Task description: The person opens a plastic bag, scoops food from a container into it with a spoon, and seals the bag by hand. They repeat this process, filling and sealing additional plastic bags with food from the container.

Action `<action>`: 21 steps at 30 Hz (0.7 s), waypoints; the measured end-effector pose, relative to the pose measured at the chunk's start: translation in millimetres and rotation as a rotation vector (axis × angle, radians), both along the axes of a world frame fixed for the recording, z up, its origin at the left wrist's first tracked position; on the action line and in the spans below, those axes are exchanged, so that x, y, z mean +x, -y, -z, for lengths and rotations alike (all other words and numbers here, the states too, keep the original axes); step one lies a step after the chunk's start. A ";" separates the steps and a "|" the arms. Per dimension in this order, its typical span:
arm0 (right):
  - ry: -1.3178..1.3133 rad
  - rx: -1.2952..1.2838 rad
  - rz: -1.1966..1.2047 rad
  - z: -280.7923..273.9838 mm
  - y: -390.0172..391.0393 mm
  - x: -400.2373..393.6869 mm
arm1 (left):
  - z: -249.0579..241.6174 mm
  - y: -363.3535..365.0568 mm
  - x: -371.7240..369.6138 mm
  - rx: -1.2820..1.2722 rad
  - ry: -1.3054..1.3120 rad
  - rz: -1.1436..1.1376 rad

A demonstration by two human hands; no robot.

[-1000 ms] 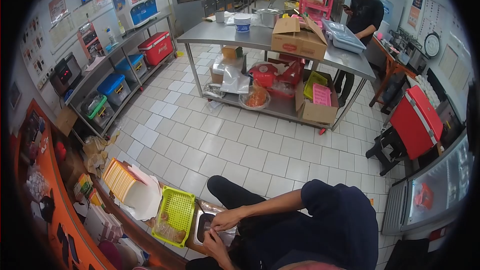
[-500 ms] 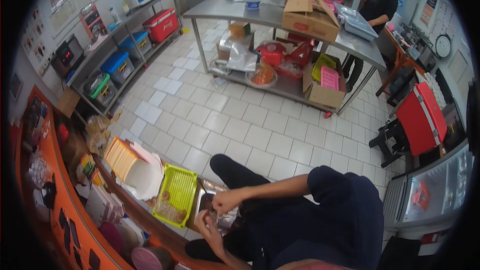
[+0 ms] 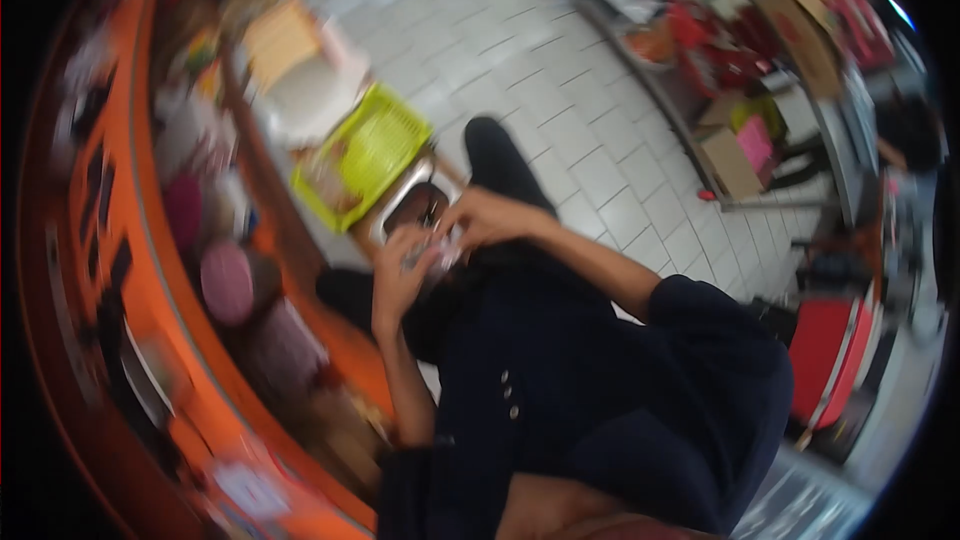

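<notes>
White floor tiles [image 3: 600,155] fill the middle of this kitchen, and everything looks tilted and smeared with blur, so fine detail is lost. Along one side curves an orange tabletop [image 3: 150,270] crowded with packets and tubs, too blurred to name.

Sunk at its inner edge is a small steel pan [image 3: 405,202], and right above its near corner the person's two hands meet. Between them is a small pale item [image 3: 438,248], perhaps a wrapper or packet; I cannot tell what it is. The left hand [image 3: 398,275] comes up from below with fingers curled round it, and the right hand [image 3: 480,220] reaches over from the other side with fingertips pinched onto the same piece. Both grips look closed on it, though the blur hides just how the fingers sit. The item is held just over the pan, close in front of the dark jacket [image 3: 560,370].

Just beside the pan lies a lime-green basket [image 3: 365,152], with food at its lower end, and beyond that a stack of white sheets [image 3: 305,90]. A pink lid [image 3: 228,282] sits on the tabletop near the left forearm.

Open floor stretches behind the hands to a steel rack [image 3: 720,70] loaded with boxes, well apart. A red cooler [image 3: 825,360] stands by the person's right shoulder.
</notes>
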State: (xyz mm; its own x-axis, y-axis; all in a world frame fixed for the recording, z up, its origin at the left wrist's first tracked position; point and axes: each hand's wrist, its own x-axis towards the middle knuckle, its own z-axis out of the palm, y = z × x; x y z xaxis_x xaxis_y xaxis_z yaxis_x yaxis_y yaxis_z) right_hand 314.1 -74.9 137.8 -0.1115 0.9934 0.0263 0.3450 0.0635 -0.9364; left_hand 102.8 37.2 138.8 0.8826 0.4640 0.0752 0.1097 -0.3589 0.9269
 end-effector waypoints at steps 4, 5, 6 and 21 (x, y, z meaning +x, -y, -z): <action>0.004 -0.225 0.124 -11.6 4.3 -20.3 | -22.6 22.2 -8.7 0.221 -0.142 -0.084; 0.054 -0.151 0.105 -2.7 5.2 -25.1 | -20.0 23.3 -12.8 0.209 -0.170 -0.138; 0.107 -0.071 0.102 1.2 4.2 -29.7 | -16.8 24.3 -14.6 0.149 -0.182 -0.137; 1.198 0.026 -0.419 63.0 -101.6 37.7 | 72.7 34.8 -86.9 -0.625 0.154 -0.667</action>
State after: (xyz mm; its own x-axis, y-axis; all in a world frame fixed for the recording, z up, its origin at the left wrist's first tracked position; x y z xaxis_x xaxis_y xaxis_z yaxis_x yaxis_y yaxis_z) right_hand 351.9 26.8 74.8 -0.3833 0.8771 -0.2895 0.9211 0.3861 -0.0498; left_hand 15.9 2.4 66.1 0.4192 0.8682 -0.2654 -0.0266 0.3039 0.9523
